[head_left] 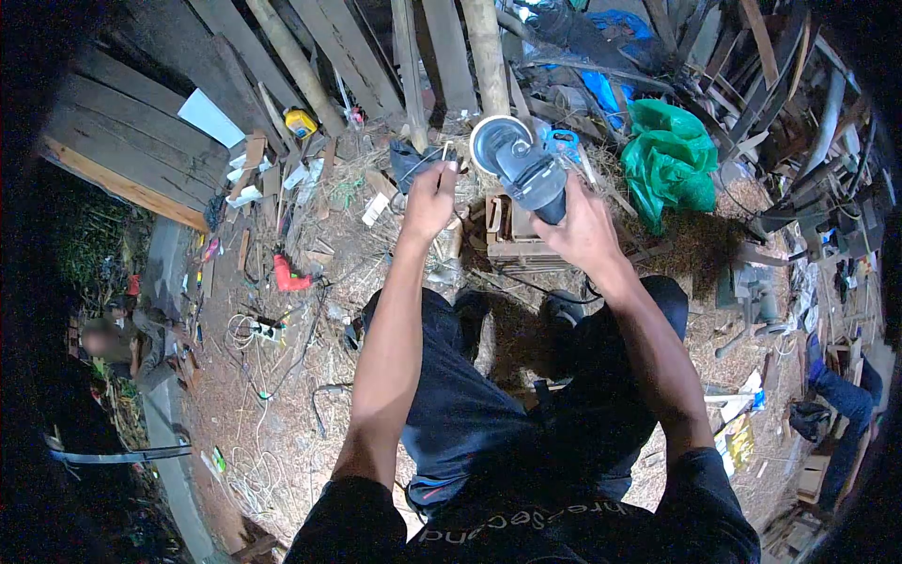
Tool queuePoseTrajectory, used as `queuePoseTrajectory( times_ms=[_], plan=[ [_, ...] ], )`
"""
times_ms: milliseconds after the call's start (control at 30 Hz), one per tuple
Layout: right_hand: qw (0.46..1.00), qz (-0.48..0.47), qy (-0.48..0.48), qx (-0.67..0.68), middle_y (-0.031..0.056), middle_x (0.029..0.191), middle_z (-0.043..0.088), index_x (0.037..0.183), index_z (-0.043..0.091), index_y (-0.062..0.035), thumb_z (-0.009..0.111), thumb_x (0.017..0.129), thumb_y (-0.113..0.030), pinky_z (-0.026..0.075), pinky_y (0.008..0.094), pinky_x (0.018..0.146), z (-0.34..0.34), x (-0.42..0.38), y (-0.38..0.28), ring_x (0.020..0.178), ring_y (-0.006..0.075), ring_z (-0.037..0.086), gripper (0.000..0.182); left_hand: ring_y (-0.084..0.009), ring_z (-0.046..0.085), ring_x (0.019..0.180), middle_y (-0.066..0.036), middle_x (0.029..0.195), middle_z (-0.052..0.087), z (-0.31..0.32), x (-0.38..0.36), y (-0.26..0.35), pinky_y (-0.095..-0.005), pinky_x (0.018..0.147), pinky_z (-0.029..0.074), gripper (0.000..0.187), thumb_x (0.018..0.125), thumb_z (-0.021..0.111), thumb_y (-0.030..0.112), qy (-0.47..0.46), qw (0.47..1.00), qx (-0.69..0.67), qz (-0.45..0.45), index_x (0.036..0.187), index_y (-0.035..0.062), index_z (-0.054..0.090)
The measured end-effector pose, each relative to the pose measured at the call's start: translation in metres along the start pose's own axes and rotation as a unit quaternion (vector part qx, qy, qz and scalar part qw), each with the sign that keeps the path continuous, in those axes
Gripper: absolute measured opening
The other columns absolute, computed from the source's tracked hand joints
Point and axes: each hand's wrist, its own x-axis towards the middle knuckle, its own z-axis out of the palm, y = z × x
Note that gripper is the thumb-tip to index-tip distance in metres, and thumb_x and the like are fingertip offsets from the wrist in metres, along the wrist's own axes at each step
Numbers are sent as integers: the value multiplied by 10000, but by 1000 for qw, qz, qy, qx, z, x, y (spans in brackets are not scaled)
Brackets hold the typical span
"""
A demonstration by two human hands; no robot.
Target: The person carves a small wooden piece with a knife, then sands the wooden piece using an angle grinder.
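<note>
My right hand (584,228) is wrapped round the dark body of an angle grinder (540,179), whose round disc and guard face up and to the left. To the left of the grinder, my left hand (433,195) is closed in a pinch on a small thin piece (446,152), too small to make out. A dark cloth or bag (406,162) lies just beyond that hand. Below the grinder stands a wooden block or crate (522,246), with small wood pieces on its top.
A green plastic bag (669,155) lies at the right, near scrap wood. A red power tool (290,274) and a power strip (268,331) with cables lie on the left ground. One person (136,343) is at the far left; another person's legs (846,399) show at the right.
</note>
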Motion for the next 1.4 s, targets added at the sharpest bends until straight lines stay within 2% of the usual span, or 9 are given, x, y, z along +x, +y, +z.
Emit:
queuePoseTrajectory(
  times_ms=[200,300,433,533,733,967,1167,1267,1400],
  plan=[
    [1000,11,-3,16,285,858,652,1166,473,21,723,723,-225,524,492,720,-3,-1,-1,817,455,642,566,-362,621,882,-233,956,636,-1,-3,-1,-393,803,463,294,961,509,216,41,997,17,57,994,-55,618],
    [1000,-2,-4,13,286,813,648,1141,466,39,724,731,-256,527,500,698,-5,-1,-1,774,456,647,567,-388,615,926,-232,988,635,0,-3,5,-412,832,468,277,954,518,196,13,998,32,51,1025,-49,624],
    [1000,5,17,10,276,789,648,1131,472,43,729,729,-267,530,496,684,-2,0,2,743,452,651,569,-401,606,927,-233,981,628,0,-3,7,-420,834,469,257,945,512,167,28,995,57,76,1040,-45,623],
    [998,-49,48,9,263,786,653,1145,474,46,729,725,-258,529,486,681,1,-1,8,734,437,656,578,-403,604,915,-232,968,621,1,-1,10,-426,827,469,235,934,518,137,32,993,69,94,1042,-43,623],
    [998,-3,29,57,246,796,662,1163,491,14,725,719,-249,528,467,702,-7,4,12,737,417,664,567,-379,601,881,-213,924,614,-4,-2,12,-401,805,470,212,919,539,108,36,994,39,95,1042,-42,625],
    [990,30,1,141,261,904,671,1206,500,8,724,709,-245,528,459,779,-7,1,4,865,419,664,602,-358,605,847,-198,899,608,3,-1,12,-382,777,469,199,902,568,87,31,993,47,106,1036,-49,627],
    [995,-5,22,102,260,954,667,1207,501,3,728,711,-246,513,461,812,-5,2,9,923,417,653,600,-374,603,849,-203,915,611,-4,0,12,-391,780,470,228,902,564,100,23,994,43,95,1062,-51,627],
    [994,36,35,95,259,967,667,1209,504,-8,738,707,-248,509,456,827,-8,6,17,935,419,650,604,-382,600,856,-206,914,612,-5,-1,6,-398,784,470,240,905,558,113,24,994,52,93,1070,-47,629],
    [992,-11,81,98,239,915,677,1194,514,-6,751,705,-265,522,439,770,-5,3,18,859,396,673,602,-387,600,859,-206,898,609,-5,0,9,-406,780,469,223,889,576,104,24,993,59,103,1046,-43,638]
  ],
)
